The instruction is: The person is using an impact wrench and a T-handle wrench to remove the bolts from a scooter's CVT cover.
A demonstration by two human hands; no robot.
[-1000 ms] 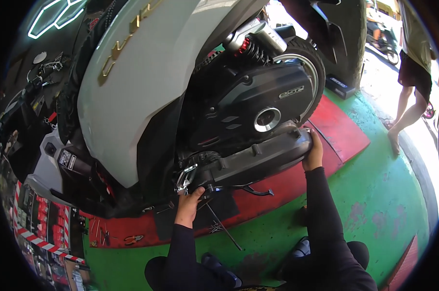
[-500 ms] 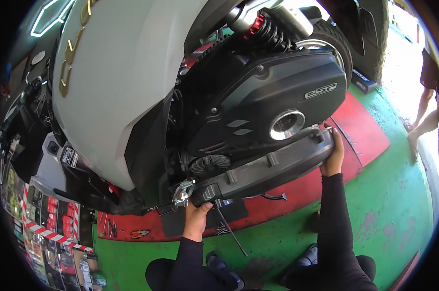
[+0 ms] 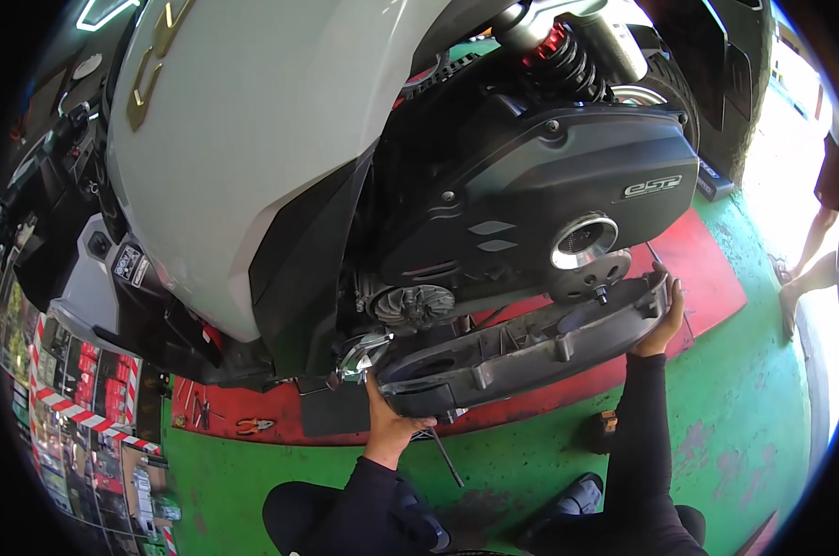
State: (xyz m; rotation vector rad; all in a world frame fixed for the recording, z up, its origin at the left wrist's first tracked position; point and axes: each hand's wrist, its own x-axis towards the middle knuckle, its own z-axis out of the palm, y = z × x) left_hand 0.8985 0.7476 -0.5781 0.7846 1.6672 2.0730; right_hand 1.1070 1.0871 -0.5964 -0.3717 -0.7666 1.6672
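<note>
Between my two hands is a long dark plastic cover (image 3: 521,366), tilted so part of its hollow inner side shows. My left hand (image 3: 396,428) grips its left end by a shiny metal part, and my right hand (image 3: 665,324) is wrapped around its right end. Behind the cover, low on the scooter's engine, a finned pulley (image 3: 415,306) and a round metal plate with holes and a central bolt (image 3: 595,278) are exposed. Above them sits a dark upper engine housing (image 3: 503,208) with a silver-ringed round opening (image 3: 584,239). The scooter's grey body panel (image 3: 243,139) fills the upper left.
The scooter stands over a red platform (image 3: 706,269) on a green floor (image 3: 744,389). Pliers (image 3: 254,426) and several thin tools lie at its left. A small orange-and-black box (image 3: 608,423) is near my right forearm. Another person's legs (image 3: 813,250) show at the right, a glass cabinet (image 3: 95,398) at the left.
Both hands have drawn the cover away from the engine and tipped it, opening a gap. The pulley shows more fully, and the holed plate has come into sight. The view has shifted slightly.
</note>
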